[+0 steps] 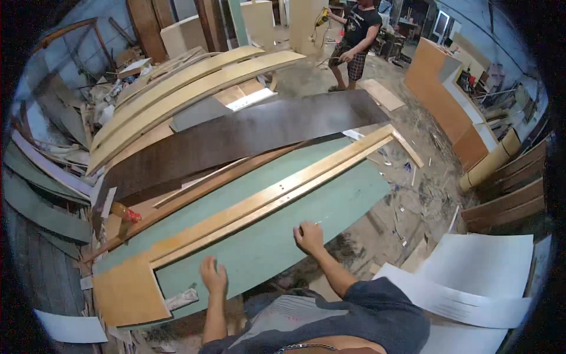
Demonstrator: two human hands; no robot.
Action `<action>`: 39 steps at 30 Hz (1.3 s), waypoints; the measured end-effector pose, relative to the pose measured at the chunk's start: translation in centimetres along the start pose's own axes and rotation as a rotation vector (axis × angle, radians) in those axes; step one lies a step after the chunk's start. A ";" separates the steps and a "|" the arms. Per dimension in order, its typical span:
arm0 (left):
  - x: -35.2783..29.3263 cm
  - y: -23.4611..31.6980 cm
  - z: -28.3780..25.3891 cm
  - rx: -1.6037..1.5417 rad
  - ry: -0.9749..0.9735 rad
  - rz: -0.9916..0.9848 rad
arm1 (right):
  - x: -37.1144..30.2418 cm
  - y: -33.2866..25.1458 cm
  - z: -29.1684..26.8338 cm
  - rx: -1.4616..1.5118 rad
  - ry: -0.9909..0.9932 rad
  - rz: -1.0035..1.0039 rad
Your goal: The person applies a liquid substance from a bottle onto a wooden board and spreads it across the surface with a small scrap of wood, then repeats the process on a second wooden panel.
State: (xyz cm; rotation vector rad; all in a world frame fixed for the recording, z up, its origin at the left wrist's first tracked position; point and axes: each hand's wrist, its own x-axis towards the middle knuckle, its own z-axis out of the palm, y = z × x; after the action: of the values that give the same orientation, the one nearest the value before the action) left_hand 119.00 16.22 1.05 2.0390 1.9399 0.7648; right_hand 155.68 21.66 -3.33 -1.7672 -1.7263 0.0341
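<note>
Hands on one green board: my left hand flat at six o'clock, right hand clenched; two wood strips at twelve.

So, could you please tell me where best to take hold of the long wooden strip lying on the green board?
Probably near its middle, coming from the near side. The long wooden strip lies flat and slantwise across the green board, its near edge bare just beyond the right hand and left hand. A two-handed grip spread apart should keep so long a piece from sagging.

packages: none | labels: none | signs: none | screens: none
</note>
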 end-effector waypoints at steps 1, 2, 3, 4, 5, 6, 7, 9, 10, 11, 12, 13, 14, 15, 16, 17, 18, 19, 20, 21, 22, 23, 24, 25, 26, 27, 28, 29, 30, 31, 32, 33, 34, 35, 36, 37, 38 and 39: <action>-0.3 -1.5 -0.3 0.084 0.032 0.002 | 0.1 0.2 -0.1 -0.002 0.024 -0.004; -1.0 -3.0 -0.4 0.165 0.063 0.005 | 0.1 0.2 -0.3 -0.006 0.050 -0.008; -2.3 -4.3 -0.7 0.157 0.059 0.007 | 0.0 -0.3 -0.3 -0.004 0.020 0.020; -2.5 -5.6 -0.4 0.194 -0.032 0.014 | 0.9 -0.8 0.3 -0.021 0.040 0.011; -2.3 -6.0 0.4 0.221 -0.121 0.020 | 0.7 -0.6 1.0 -0.031 0.021 0.030; -2.7 -6.2 0.5 0.191 -0.116 0.024 | -0.6 -0.1 1.4 -0.044 -0.012 0.053; -2.8 -6.5 0.2 0.173 -0.159 0.009 | -1.0 0.0 1.5 -0.065 -0.011 0.034; -1.9 -6.6 0.0 0.133 -0.187 -0.002 | -0.9 -0.1 1.3 -0.104 0.000 -0.002; -2.2 -6.8 -0.5 0.135 -0.208 -0.002 | -1.4 -0.7 0.8 -0.126 -0.027 -0.008; -2.4 -7.1 -0.4 0.138 -0.232 -0.003 | -1.2 -1.0 0.6 -0.147 -0.056 -0.013; -1.9 -7.5 0.0 0.124 -0.227 -0.020 | -0.4 -1.3 1.1 -0.156 -0.067 -0.032; -1.9 -7.6 -0.4 0.117 -0.222 -0.028 | -0.3 -1.8 1.2 -0.175 -0.044 -0.055; -2.0 -7.8 -0.9 0.115 -0.222 -0.037 | -0.6 -2.4 1.3 -0.189 -0.023 -0.074; -2.1 -7.5 -0.9 0.114 -0.235 -0.064 | -0.7 -2.4 1.1 -0.185 -0.052 -0.082; -1.8 -7.7 -1.1 0.109 -0.218 -0.039 | -0.2 -2.6 1.1 -0.245 -0.059 -0.083; -1.5 -8.0 -0.8 0.104 -0.200 -0.007 | 0.0 -2.7 1.2 -0.306 -0.062 -0.082; -1.6 -8.4 -0.8 0.113 -0.207 -0.028 | -0.4 -3.0 1.4 -0.294 -0.081 -0.088; -1.3 -8.5 -0.1 0.109 -0.193 -0.030 | 0.0 -2.6 1.5 -0.286 -0.072 -0.089; -1.2 -8.6 0.2 0.107 -0.178 -0.029 | 0.4 -2.4 1.7 -0.276 -0.061 -0.088; -1.3 -8.8 0.1 0.107 -0.174 -0.017 | 0.2 -2.4 1.8 -0.302 -0.105 -0.048; -1.4 -8.8 0.1 0.112 -0.177 -0.025 | 0.0 -2.5 1.9 -0.297 -0.113 -0.051; -1.2 -8.7 0.2 0.105 -0.155 -0.008 | 0.2 -2.5 2.0 -0.310 -0.093 -0.050; -1.2 -8.7 0.1 0.099 -0.132 0.012 | 0.3 -2.5 1.9 -0.323 -0.071 -0.048; -1.2 -8.8 0.1 0.102 -0.123 0.009 | 0.1 -2.4 1.7 -0.313 -0.100 -0.054; -1.4 -8.8 0.1 0.096 -0.126 0.007 | -0.1 -2.4 1.7 -0.308 -0.094 -0.062; -1.6 -8.9 0.1 0.089 -0.129 0.006 | -0.3 -2.5 1.7 -0.308 -0.117 -0.032; -1.6 -8.8 0.1 0.093 -0.115 0.007 | -0.1 -2.7 1.7 -0.308 -0.137 -0.002; -1.7 -8.7 0.0 0.076 -0.122 0.005 | -0.4 -2.5 1.9 -0.319 -0.113 -0.015; -1.6 -8.7 0.0 0.059 -0.129 0.004 | -0.5 -2.1 2.1 -0.313 -0.099 -0.020; -2.0 -8.8 0.0 0.065 -0.115 0.005 | -0.6 -2.2 1.9 -0.316 -0.100 -0.024; -2.3 -9.0 0.1 0.087 -0.113 0.005 | -0.7 -2.4 2.0 -0.319 -0.103 -0.028; -2.4 -9.2 0.1 0.109 -0.112 0.004 | -0.6 -2.8 2.3 -0.335 -0.081 -0.036; -2.3 -9.1 0.0 0.111 -0.106 0.006 | -0.8 -2.6 2.3 -0.333 -0.075 -0.038; -2.2 -9.0 -0.1 0.103 -0.119 0.002 | -1.0 -2.4 2.3 -0.326 -0.079 -0.037; -2.1 -8.8 -0.1 0.095 -0.132 -0.003 | -1.0 -2.1 2.2 -0.318 -0.083 -0.037; -2.0 -8.9 -0.1 0.102 -0.127 -0.002 | -1.0 -2.2 2.2 -0.311 -0.079 -0.038; -1.9 -8.8 -0.1 0.096 -0.118 0.013 | -1.0 -2.1 2.0 -0.296 -0.093 -0.010; -1.9 -8.8 -0.1 0.090 -0.109 0.029 | -0.9 -2.2 2.0 -0.281 -0.107 0.019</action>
State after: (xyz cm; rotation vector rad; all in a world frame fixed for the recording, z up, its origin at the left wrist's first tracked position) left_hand 111.42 15.21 -3.66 2.1172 1.9204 0.5689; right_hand 152.72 21.48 -4.27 -2.0160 -1.8646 -0.1132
